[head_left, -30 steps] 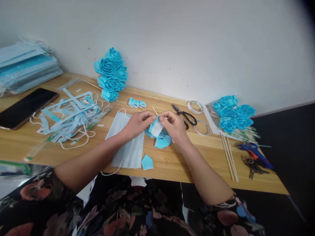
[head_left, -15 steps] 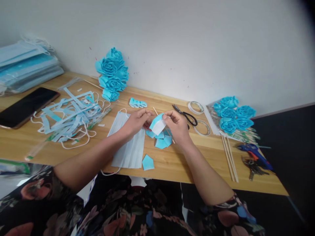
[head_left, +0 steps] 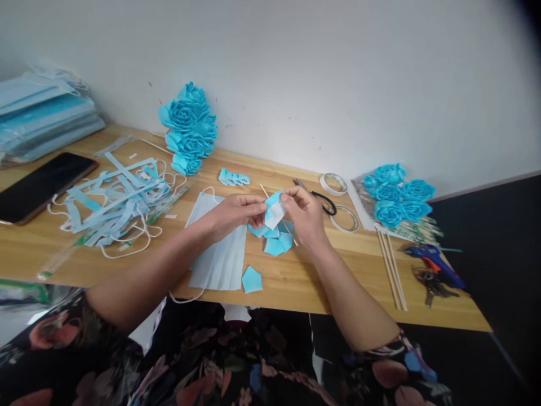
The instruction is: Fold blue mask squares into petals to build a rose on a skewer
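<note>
Between both hands I hold a small piece of blue-and-white mask fabric (head_left: 274, 211), partly folded. My left hand (head_left: 243, 213) pinches its left edge. The thumb and fingers of my right hand (head_left: 303, 217) are closed on its upper right side. A thin wooden stick (head_left: 264, 190) lies behind the piece, partly covered by it. Under the hands are several cut blue fabric pieces (head_left: 279, 242). A blue pentagon piece (head_left: 252, 279) lies nearer the table's front edge. A pleated face mask (head_left: 217, 265) rests flat beneath my left forearm.
Left on the table (head_left: 296, 287) are a phone (head_left: 46, 183), a stack of masks (head_left: 42, 113) and cut strips (head_left: 122, 197). Blue fabric roses (head_left: 190, 127) stand at the wall. Scissors (head_left: 324, 202), tape rolls (head_left: 333, 184), more roses (head_left: 389, 192), sticks (head_left: 392, 270), a glue gun (head_left: 435, 262) and keys (head_left: 433, 285) are to the right.
My left fingers have shifted right along the fabric piece, which is now more folded and shows a narrower shape. My right hand keeps its grip. The whole view has shifted slightly.
</note>
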A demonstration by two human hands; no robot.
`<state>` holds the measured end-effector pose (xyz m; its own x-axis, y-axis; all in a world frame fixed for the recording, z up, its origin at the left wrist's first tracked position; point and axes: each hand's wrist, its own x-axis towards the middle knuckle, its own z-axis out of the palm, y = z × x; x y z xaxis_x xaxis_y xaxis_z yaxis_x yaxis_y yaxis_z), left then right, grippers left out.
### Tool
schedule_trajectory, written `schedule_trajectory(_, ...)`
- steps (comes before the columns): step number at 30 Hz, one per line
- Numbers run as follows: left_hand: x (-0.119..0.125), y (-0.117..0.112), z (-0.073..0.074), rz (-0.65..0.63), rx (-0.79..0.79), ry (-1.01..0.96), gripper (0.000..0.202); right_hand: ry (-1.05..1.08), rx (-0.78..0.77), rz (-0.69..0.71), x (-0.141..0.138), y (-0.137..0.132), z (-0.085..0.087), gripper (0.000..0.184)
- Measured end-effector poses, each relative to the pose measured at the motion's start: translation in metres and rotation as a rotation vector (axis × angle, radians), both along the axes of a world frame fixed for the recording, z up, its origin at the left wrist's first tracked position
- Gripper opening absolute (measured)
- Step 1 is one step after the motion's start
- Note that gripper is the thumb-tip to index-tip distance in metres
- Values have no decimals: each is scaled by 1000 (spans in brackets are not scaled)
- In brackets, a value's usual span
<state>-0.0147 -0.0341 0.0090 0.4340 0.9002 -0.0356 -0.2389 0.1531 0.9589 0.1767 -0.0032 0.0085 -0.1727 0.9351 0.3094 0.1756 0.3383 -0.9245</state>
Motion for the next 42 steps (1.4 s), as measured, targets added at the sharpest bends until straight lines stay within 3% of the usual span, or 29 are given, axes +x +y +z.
schedule_trajectory(11, 6, 0, 1, 157, 27, 155, 31, -73, 51, 46, -1, -1, -1, 13)
schedule_trajectory(16, 6, 0, 0, 207, 13, 150, 32, -254, 294, 27, -2, -4, 3, 4)
schedule_trajectory(20, 5, 1, -3, 219, 10, 116, 32, -332, 515, 70, -3, -6, 7, 8)
schedule_trajectory(24, 4, 2, -8, 220, 49, 79, 33, -359, 624, 91, -3, -5, 8, 12)
schedule_trajectory(36, 6, 3, -8, 240, 60, 137, 41, -421, 693, 111, -5, -5, 8, 13)
schedule_trajectory(40, 7, 0, 0, 295, 64, 205, 36, -425, 638, 149, -4, -7, 10, 11)
schedule_trajectory(42, 7, -1, 5, 323, 66, 216, 30, -394, 539, 186, -2, -9, 12, 11)
